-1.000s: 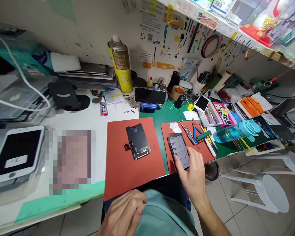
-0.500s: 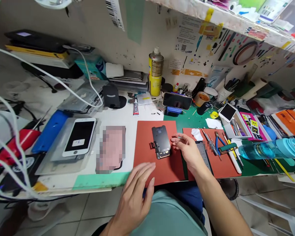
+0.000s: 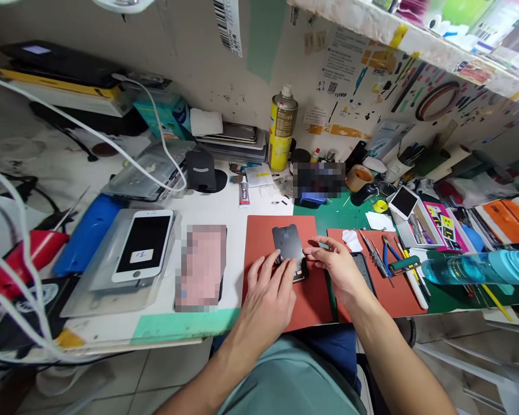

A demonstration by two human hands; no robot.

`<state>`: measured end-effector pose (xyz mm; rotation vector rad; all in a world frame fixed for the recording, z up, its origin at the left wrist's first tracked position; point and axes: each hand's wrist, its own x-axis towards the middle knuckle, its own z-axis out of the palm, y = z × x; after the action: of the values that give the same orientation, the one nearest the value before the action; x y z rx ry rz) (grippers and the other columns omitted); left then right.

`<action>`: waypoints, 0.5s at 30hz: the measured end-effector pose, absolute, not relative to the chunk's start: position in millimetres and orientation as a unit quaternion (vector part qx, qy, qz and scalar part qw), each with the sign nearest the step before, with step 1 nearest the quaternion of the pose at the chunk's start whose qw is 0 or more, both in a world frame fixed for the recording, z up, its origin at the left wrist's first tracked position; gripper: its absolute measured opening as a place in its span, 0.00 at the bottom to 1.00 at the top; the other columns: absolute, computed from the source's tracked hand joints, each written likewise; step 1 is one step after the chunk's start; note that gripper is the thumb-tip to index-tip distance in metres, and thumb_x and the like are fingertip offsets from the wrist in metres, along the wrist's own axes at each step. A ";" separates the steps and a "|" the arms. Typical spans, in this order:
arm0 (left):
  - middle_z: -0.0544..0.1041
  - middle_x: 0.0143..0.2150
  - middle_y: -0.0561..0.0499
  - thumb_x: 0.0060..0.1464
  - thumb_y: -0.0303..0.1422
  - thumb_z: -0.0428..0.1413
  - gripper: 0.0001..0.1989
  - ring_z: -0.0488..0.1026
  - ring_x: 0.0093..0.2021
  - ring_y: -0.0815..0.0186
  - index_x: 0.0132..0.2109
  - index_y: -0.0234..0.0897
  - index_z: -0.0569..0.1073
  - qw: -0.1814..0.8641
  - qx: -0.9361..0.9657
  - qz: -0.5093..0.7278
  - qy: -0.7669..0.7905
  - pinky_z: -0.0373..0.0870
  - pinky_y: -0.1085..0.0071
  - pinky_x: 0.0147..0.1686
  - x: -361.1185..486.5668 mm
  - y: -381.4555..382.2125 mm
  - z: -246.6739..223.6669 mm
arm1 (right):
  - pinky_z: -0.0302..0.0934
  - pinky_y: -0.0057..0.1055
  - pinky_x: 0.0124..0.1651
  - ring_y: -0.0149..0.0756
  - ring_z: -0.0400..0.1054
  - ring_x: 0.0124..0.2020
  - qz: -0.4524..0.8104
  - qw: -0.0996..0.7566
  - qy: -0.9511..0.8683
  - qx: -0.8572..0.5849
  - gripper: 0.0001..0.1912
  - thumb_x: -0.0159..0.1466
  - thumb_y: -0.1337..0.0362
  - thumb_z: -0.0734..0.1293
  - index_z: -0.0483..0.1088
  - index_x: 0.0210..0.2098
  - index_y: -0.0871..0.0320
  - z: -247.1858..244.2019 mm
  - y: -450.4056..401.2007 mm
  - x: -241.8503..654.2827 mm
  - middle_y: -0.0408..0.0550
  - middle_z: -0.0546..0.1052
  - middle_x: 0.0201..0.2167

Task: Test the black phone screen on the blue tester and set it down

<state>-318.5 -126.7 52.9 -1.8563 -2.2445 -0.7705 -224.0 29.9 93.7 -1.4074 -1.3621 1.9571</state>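
A dark phone screen assembly (image 3: pixel 286 242) lies back side up on a red-brown mat (image 3: pixel 259 230), its lower part with the flex cable partly hidden by my fingers. My left hand (image 3: pixel 270 291) comes over it from below, fingers bent and tips gripping its lower left part. Beside the right edge is my right hand (image 3: pixel 337 265), thumb and fingers drawn together in a pinch. What sits between those fingertips is too small to make out. Partly behind my right hand, a dark phone (image 3: pixel 363 272) rests on a second red-brown mat (image 3: pixel 404 300).
Left of the mat lie a pink blurred phone-shaped item (image 3: pixel 201 268) and a white phone (image 3: pixel 143 245). Pliers (image 3: pixel 388 253) and other hand tools lie on the right, near a blue water bottle (image 3: pixel 476 268). A yellow spray can (image 3: pixel 281 132) stands at the back. White cables (image 3: pixel 90 138) cross the left side.
My left hand has moved up from the mat's front edge onto the screen assembly. My right hand has come slightly closer to its right edge. The view has shifted a little.
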 end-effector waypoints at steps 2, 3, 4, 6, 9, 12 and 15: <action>0.79 0.61 0.38 0.65 0.23 0.52 0.23 0.68 0.66 0.42 0.66 0.26 0.69 0.062 -0.613 -0.259 -0.744 0.57 0.43 0.66 -318.8 -127.2 52.3 | 0.63 0.33 0.41 0.40 0.76 0.39 0.696 0.184 -0.481 -0.500 0.28 0.47 0.60 0.76 0.73 0.46 0.57 95.1 30.3 -224.9 0.50 0.83 0.38; 0.79 0.61 0.38 0.65 0.23 0.52 0.23 0.68 0.66 0.42 0.66 0.26 0.68 0.060 -0.612 -0.261 -0.744 0.57 0.42 0.67 -318.9 -127.5 52.1 | 0.63 0.34 0.41 0.40 0.76 0.39 0.696 0.184 -0.481 -0.500 0.28 0.46 0.60 0.77 0.72 0.46 0.57 95.2 30.1 -225.6 0.50 0.83 0.37; 0.79 0.61 0.39 0.65 0.23 0.52 0.24 0.68 0.66 0.43 0.66 0.26 0.68 0.059 -0.610 -0.264 -0.744 0.56 0.42 0.67 -319.1 -127.9 52.0 | 0.63 0.34 0.42 0.40 0.76 0.39 0.697 0.185 -0.480 -0.499 0.29 0.46 0.59 0.78 0.72 0.47 0.56 94.8 29.5 -226.5 0.49 0.83 0.37; 0.79 0.62 0.39 0.65 0.23 0.52 0.25 0.69 0.66 0.43 0.67 0.26 0.67 0.058 -0.608 -0.271 -0.744 0.54 0.41 0.68 -319.2 -128.6 51.9 | 0.64 0.34 0.41 0.39 0.75 0.37 0.699 0.191 -0.480 -0.495 0.31 0.45 0.59 0.79 0.71 0.47 0.56 92.2 27.6 -229.3 0.47 0.81 0.36; 0.79 0.61 0.39 0.65 0.23 0.53 0.25 0.68 0.66 0.44 0.67 0.27 0.67 0.056 -0.605 -0.284 -0.742 0.53 0.41 0.69 -319.5 -129.5 52.3 | 0.64 0.33 0.40 0.35 0.72 0.35 0.698 0.212 -0.482 -0.486 0.33 0.42 0.60 0.80 0.70 0.47 0.55 84.9 24.5 -236.3 0.41 0.77 0.33; 0.79 0.61 0.39 0.65 0.23 0.53 0.25 0.68 0.66 0.45 0.67 0.28 0.67 0.047 -0.599 -0.304 -0.739 0.52 0.41 0.70 -321.6 -131.4 53.7 | 0.64 0.32 0.42 0.33 0.70 0.35 0.694 0.229 -0.487 -0.478 0.36 0.40 0.61 0.82 0.70 0.48 0.54 78.5 22.5 -244.2 0.37 0.74 0.32; 0.76 0.64 0.40 0.65 0.25 0.54 0.25 0.66 0.69 0.48 0.68 0.34 0.66 0.035 -0.565 -0.363 -0.740 0.54 0.44 0.71 -328.4 -135.5 55.2 | 0.63 0.33 0.39 0.34 0.69 0.32 0.709 0.220 -0.486 -0.461 0.42 0.39 0.61 0.82 0.69 0.53 0.55 78.4 20.2 -248.5 0.36 0.74 0.28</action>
<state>-328.4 -135.5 55.2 -1.7381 -2.2749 -1.1157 -248.5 20.2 78.4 -1.2743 -1.3457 1.9613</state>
